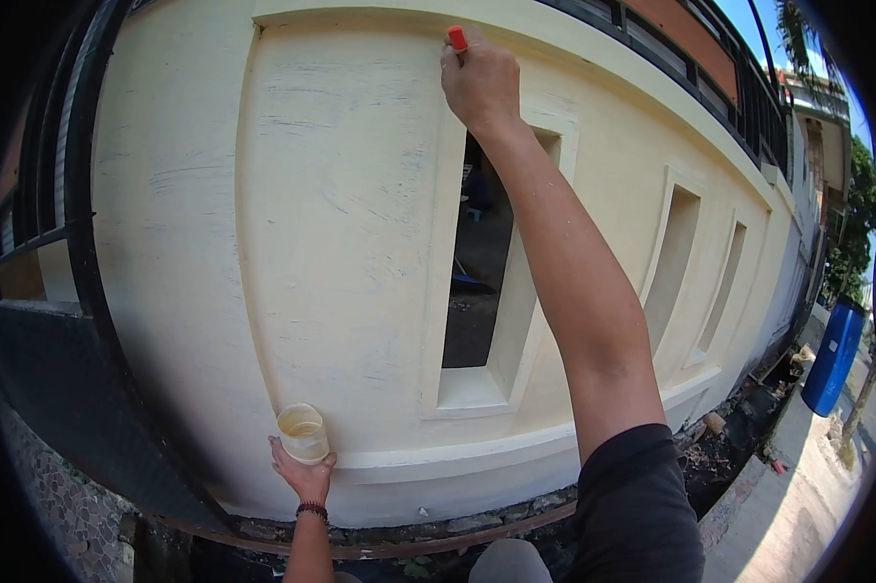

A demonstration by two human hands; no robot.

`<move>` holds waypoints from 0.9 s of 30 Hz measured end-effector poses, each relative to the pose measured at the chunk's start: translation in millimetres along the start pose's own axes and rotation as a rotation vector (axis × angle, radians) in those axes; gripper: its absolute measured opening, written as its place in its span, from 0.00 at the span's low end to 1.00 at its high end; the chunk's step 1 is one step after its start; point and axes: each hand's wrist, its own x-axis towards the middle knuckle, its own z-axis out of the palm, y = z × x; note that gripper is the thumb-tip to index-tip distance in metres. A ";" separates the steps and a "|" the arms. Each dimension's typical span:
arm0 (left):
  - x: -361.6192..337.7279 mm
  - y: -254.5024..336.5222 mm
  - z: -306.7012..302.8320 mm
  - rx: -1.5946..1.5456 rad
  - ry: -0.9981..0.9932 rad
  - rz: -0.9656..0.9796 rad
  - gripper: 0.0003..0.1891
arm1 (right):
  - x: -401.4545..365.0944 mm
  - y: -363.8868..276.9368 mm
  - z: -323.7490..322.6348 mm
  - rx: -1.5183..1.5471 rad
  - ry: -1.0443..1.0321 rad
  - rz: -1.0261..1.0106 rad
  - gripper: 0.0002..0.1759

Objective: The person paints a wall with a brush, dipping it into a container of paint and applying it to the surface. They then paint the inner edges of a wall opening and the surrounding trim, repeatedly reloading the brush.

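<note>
My right hand (482,83) is raised to the top of the cream wall (331,194), closed around a paintbrush (457,39). Only the red handle end shows; the bristles are hidden behind my fingers, just under the ledge of the recessed panel. Low on the left, my left hand (305,476) grips a translucent plastic cup (303,433) near the panel's lower left corner. Pale liquid, apparently cream paint, lies inside the cup. Greyish streaks and scuffs mark the wall between my two hands.
A narrow window opening (479,272) sits below my right arm, with more slots farther right. A black metal gate (78,243) stands at left, and dark railing tops the wall. Along its foot runs a ditch (720,457). A blue barrel (833,358) stands at far right.
</note>
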 end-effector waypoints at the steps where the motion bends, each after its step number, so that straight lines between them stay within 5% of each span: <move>1: 1.0 -0.3 0.1 0.003 -0.008 0.010 0.61 | 4.0 -10.6 -5.9 0.223 0.019 0.025 0.12; 3: 0.4 -1.0 0.2 -0.004 0.002 0.007 0.61 | 5.3 -7.6 -13.3 0.445 0.038 0.050 0.13; 5: 0.1 3.0 -3.8 -0.002 -0.015 -0.006 0.61 | 0.6 22.8 -17.0 0.830 -0.042 0.373 0.13; 7: 0.4 4.6 -4.6 -0.009 -0.024 -0.022 0.61 | -13.8 75.7 -26.5 0.934 0.028 0.487 0.14; 12: 1.2 1.9 -2.2 0.001 -0.017 -0.016 0.62 | -33.5 168.2 -76.9 0.535 0.178 0.592 0.14; 14: 1.0 2.6 -1.6 -0.014 -0.016 -0.016 0.62 | -32.1 178.2 -83.5 -0.031 0.265 0.278 0.12; 19: 1.3 0.9 -3.0 -0.008 -0.018 -0.011 0.62 | -30.9 108.7 -38.4 -0.161 0.022 0.090 0.08; 25: 1.2 -0.2 0.3 -0.008 -0.008 -0.003 0.63 | -8.6 54.9 -36.3 0.232 0.059 0.090 0.09; 27: 0.8 3.1 -2.8 -0.019 -0.017 -0.031 0.63 | -3.4 69.0 -54.4 0.861 -0.029 0.485 0.16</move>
